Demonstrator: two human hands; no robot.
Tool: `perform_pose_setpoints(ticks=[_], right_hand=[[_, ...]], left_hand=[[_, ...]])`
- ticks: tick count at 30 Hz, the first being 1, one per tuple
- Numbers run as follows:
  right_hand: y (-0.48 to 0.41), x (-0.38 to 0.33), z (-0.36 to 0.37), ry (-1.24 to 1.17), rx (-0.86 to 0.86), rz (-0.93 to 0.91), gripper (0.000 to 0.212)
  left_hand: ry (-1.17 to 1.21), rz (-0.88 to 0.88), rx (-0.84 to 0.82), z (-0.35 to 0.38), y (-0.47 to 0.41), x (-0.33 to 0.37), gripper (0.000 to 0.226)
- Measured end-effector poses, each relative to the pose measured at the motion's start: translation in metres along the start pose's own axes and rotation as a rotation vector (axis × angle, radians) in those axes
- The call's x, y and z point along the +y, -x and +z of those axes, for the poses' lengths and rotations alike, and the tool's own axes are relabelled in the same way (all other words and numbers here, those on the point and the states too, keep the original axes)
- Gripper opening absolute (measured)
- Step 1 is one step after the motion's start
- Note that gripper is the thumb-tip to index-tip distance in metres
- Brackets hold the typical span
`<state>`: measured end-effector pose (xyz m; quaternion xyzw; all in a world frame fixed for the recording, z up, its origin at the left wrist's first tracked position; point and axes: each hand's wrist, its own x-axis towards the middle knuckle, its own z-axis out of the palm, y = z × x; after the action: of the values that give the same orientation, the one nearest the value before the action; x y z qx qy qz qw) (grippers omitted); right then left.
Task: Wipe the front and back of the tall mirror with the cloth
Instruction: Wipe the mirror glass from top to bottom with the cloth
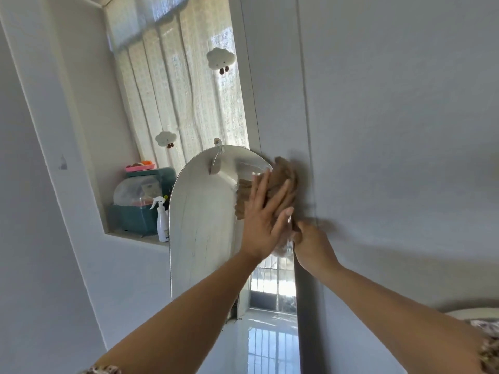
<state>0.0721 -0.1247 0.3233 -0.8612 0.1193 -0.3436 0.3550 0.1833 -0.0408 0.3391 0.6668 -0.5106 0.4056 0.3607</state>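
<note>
Hands first: both are working at the upper right edge of the tall mirror [202,211], which is standing upright with its arched top just below a small wall hook [218,143] and its long axis running straight down toward the floor. Its glass is turned at an angle, so the face is showing a reflected window low down and a pale, streaked surface higher up.

On that glass the left hand [263,225] is lying flat with fingers spread, palm pressing the brown cloth [283,182] against the mirror near the arch. Most of the cloth is bunching above and to the right of the fingertips, spilling past the mirror's edge toward the wall [405,130]. Just below and to the right, the right hand [310,244] is curling around the mirror's right edge, apparently steadying it; whether its fingers are reaching behind is hidden.

My reading is that the unwiped length is lying below the left hand, along the long axis, so downward strokes are called for next.

Smaller still, a white spray bottle [162,222] is standing on the ledge [135,237], left of the mirror.
</note>
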Motion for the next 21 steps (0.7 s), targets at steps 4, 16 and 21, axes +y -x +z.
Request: perform_pose_setpoints(ticks=[4, 16, 21], right_hand=[[-0.002, 0.0, -0.001, 0.006, 0.012, -0.002, 0.018], [0.0, 0.002, -0.003, -0.058, 0.023, -0.003, 0.018], [0.01, 0.0, -0.008, -0.044, 0.005, -0.054, 0.016]], left_hand=[[-0.063, 0.081, -0.026, -0.004, -0.002, -0.01, 0.04], [-0.038, -0.953, 0.287, -0.08, -0.041, -0.109, 0.053], [0.125, -0.966, 0.312, -0.056, -0.021, -0.087, 0.063]])
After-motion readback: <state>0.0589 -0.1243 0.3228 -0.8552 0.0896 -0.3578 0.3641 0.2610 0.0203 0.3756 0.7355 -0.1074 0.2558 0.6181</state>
